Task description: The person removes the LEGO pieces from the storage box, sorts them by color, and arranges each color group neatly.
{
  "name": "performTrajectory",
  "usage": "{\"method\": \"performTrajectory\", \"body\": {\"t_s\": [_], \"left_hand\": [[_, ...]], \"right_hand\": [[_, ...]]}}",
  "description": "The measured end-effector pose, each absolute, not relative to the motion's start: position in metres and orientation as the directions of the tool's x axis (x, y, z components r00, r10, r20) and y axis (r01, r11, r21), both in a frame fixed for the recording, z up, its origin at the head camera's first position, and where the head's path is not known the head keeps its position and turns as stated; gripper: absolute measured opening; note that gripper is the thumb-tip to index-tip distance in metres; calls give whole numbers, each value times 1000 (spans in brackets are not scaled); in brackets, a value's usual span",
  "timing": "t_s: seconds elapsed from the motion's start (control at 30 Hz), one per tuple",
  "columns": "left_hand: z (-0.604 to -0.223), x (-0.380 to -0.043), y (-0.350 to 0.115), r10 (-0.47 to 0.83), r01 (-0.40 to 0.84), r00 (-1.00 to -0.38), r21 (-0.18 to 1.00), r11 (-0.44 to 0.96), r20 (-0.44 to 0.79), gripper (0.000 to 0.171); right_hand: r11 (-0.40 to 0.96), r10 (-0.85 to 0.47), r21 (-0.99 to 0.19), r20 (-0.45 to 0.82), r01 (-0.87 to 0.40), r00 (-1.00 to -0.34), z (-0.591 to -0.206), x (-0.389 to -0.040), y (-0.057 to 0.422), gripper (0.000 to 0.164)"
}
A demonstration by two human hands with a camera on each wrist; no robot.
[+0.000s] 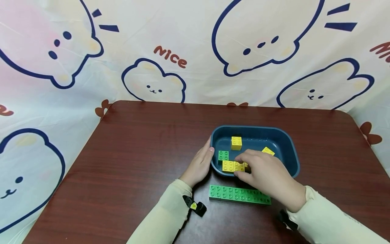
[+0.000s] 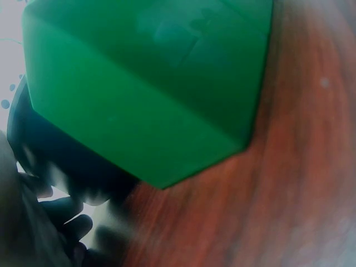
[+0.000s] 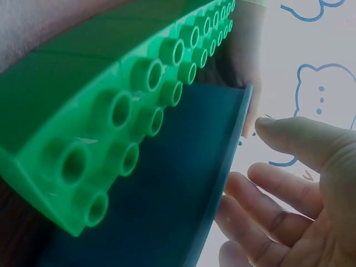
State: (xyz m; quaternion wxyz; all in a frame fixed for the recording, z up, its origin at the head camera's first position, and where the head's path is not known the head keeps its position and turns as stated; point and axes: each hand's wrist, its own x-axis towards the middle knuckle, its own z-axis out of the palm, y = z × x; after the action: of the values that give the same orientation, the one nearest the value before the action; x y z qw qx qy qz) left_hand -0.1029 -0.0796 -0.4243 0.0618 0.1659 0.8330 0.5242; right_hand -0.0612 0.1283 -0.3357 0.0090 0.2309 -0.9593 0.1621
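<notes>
A blue tray holds several loose toy building bricks. My left hand lies against the tray's left outer wall, its thumb at the rim. My right hand reaches over the front wall, thumb and fingers spread apart around a yellow brick; the right wrist view shows nothing held between them. Another yellow brick sits beside it on the left, and a green brick lies just behind. A row of green bricks rests on the table in front of the tray, partly under my right wrist.
Farther back in the tray stands a yellow brick; one more yellow brick is partly hidden behind my right hand. The brown table ends at a patterned cloth behind it.
</notes>
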Motion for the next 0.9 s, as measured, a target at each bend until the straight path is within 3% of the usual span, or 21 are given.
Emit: {"method": "performTrajectory", "body": {"t_s": [0.9], "left_hand": [[-424, -103, -80, 356, 220, -931, 898, 382, 77, 48]], "right_hand": [[889, -402, -257, -46, -378, -914, -338, -93, 112, 37]]}}
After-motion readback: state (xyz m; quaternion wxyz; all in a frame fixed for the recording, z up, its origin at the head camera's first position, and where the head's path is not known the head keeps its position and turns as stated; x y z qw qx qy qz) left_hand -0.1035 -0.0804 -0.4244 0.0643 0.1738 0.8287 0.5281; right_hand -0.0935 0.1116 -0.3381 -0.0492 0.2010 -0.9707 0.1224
